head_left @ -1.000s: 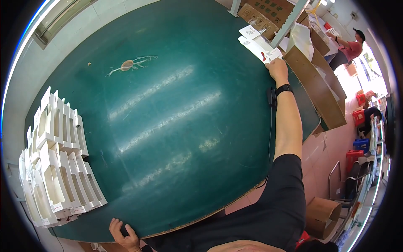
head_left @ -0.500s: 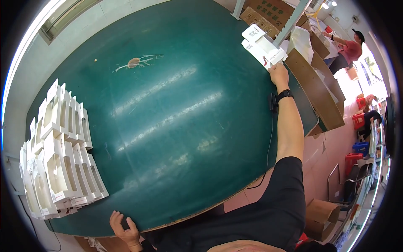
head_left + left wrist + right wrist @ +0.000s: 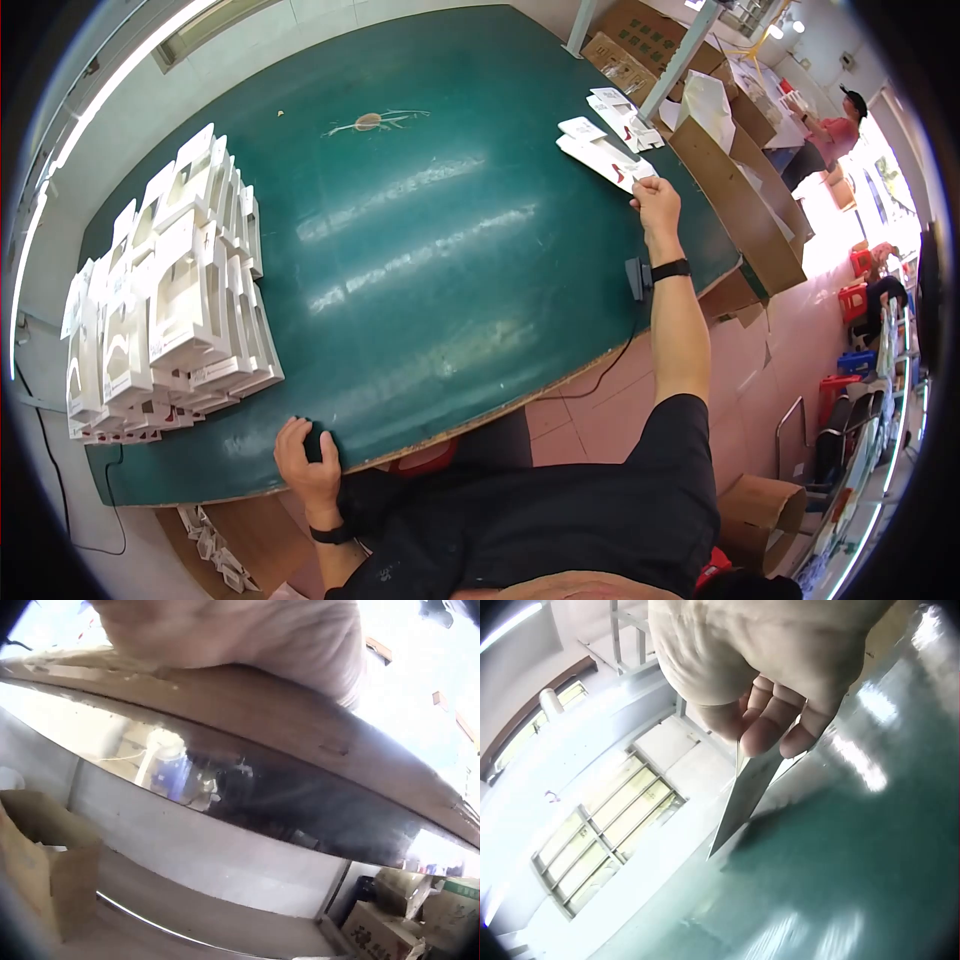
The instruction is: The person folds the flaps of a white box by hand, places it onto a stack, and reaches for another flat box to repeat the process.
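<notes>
In the head view my right hand [image 3: 657,206] pinches the near end of a flat white printed card piece [image 3: 602,160] above the green table [image 3: 430,260]. The right wrist view shows the fingers of my right hand [image 3: 765,675] curled on the white piece [image 3: 742,795], which hangs tilted. Behind it lies another white piece [image 3: 622,118] beside the metal post. My left hand [image 3: 312,466] rests at the table's near edge, fingers relaxed around a small dark object that I cannot identify. In the left wrist view only the palm [image 3: 247,637] shows, over the edge.
Stacked white trays [image 3: 190,290] stand at the table's left end. An open cardboard box [image 3: 735,190] adjoins the right edge, near a metal post [image 3: 683,62]. A black device [image 3: 636,280] with a cable is by my right wrist. Another person [image 3: 830,130] is at the back right.
My right hand has drawn one white piece away from the other, toward me and slightly left. The view has shifted, so the stacked trays and my left hand appear farther right and higher.
</notes>
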Motion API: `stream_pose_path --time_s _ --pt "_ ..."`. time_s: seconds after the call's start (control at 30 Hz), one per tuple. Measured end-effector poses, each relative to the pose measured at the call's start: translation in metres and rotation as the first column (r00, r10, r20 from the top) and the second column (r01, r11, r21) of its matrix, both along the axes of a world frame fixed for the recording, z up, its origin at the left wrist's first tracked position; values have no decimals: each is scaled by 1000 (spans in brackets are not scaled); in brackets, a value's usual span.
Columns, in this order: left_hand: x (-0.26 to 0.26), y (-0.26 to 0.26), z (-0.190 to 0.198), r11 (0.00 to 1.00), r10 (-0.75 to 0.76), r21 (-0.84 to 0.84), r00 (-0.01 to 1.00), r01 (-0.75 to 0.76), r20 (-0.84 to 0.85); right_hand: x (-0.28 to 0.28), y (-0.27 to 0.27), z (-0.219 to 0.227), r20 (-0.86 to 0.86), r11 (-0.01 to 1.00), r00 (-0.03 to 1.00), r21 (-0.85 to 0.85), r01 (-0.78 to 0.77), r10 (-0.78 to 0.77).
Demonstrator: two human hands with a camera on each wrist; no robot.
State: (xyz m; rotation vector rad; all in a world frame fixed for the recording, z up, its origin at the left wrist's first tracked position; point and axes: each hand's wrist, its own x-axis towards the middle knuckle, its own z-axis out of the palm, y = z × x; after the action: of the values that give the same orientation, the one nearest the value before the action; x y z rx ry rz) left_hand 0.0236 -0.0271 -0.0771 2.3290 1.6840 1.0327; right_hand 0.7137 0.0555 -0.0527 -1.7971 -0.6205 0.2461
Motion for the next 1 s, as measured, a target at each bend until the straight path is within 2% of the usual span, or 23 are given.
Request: stream_pose_path --time_s 0.07,0.1,0.17,0.27,0.37,0.43,0.5,0.67,0.8,0.9,0.93,1.0 --pt "-3 0 -1 1000 7 7 999 -7 51 -34 -18 -2 -73 993 997 118 -26 35" --pt "-4 0 0 1000 8 10 999 -8 43 -52 -28 -4 -81 992 996 121 -26 36" --pt "0 0 5 992 7 -123 962 27 272 -87 -48 -2 -163 968 978 235 -91 132" --pt "25 4 20 974 -182 -75 931 216 315 -143 -72 4 -194 928 948 327 -179 251" --pt "62 14 44 909 -415 60 878 413 238 -211 -90 13 -198 888 907 362 -284 371" --pt "87 22 61 869 -492 141 860 475 135 -257 -98 22 -212 869 877 360 -339 430" --pt "109 26 78 850 -502 190 865 491 12 -301 -106 31 -244 821 808 372 -433 536" --pt "111 40 68 840 -510 148 853 522 -113 -366 -120 53 -196 756 744 336 -562 639" --pt "88 49 56 824 -561 106 828 556 14 -388 -125 64 -113 701 705 297 -648 700" --pt "68 48 69 885 -466 143 830 444 307 -392 -119 51 108 693 762 350 -630 638" --pt "62 46 70 891 -455 149 837 430 306 -396 -113 48 113 681 752 354 -641 649" --pt "51 40 73 875 -375 47 611 483 697 -407 -99 49 103 698 776 376 -610 622"
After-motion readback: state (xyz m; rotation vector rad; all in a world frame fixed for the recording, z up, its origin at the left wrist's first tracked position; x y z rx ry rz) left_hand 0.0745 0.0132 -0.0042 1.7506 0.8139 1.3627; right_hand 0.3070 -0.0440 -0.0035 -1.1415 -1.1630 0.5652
